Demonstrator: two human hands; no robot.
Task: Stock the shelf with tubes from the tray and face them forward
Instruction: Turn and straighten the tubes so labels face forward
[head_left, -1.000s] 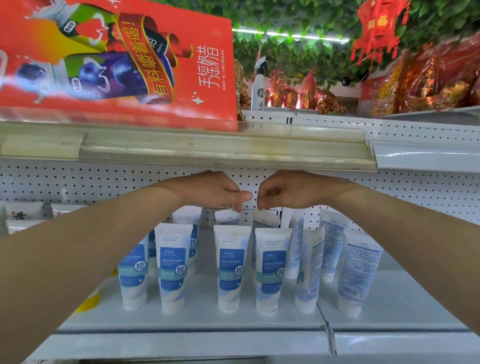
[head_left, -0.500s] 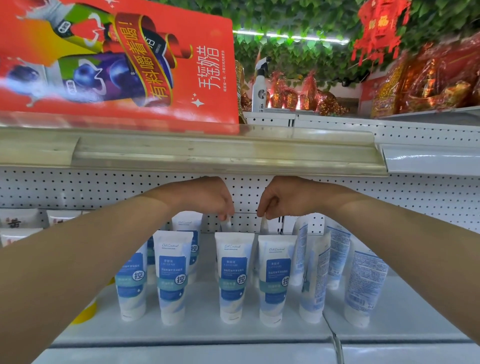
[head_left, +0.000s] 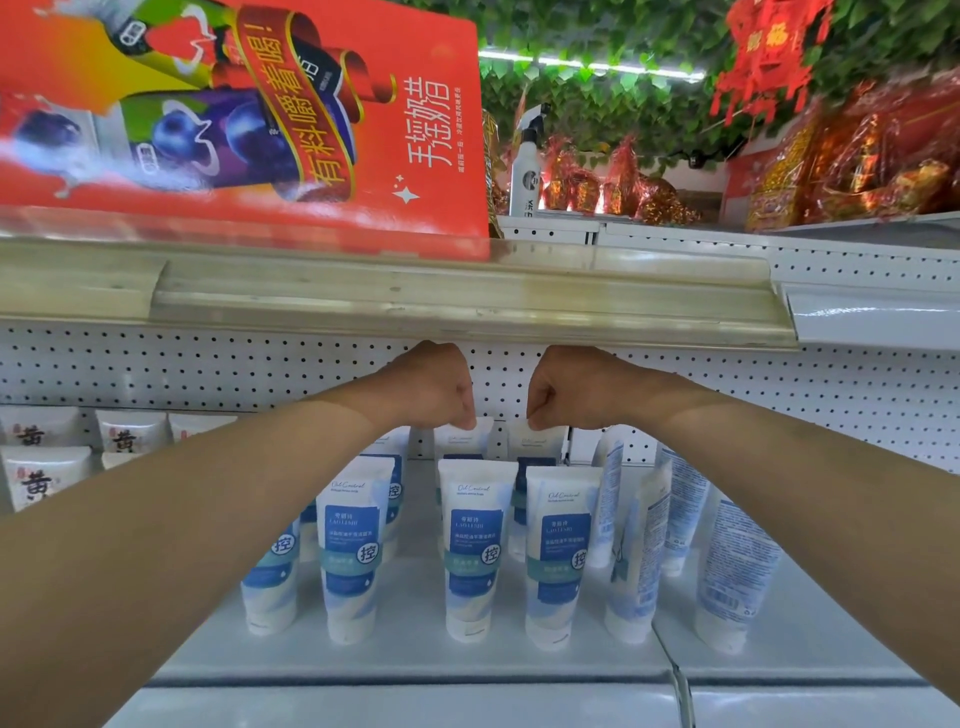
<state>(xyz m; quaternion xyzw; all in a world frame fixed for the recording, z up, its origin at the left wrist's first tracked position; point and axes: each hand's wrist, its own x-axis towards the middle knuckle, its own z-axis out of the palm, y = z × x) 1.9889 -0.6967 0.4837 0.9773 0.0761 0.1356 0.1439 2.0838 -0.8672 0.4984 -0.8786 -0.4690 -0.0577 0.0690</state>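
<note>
Tubes (head_left: 464, 441) at rear: left hand (head_left: 431, 387) pinches one, right hand (head_left: 563, 387) another; front tubes (head_left: 477, 545) before, shelf edge (head_left: 467, 299) overhead.

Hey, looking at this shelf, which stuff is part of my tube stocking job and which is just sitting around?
Part of the job: left hand pinching the left rear tube; right hand pinching the right rear tube; front-row tubes; turned tubes at right; shelf.
Just there: red drinks box, spray bottle, foil-wrapped gifts, white packs at left.
</note>
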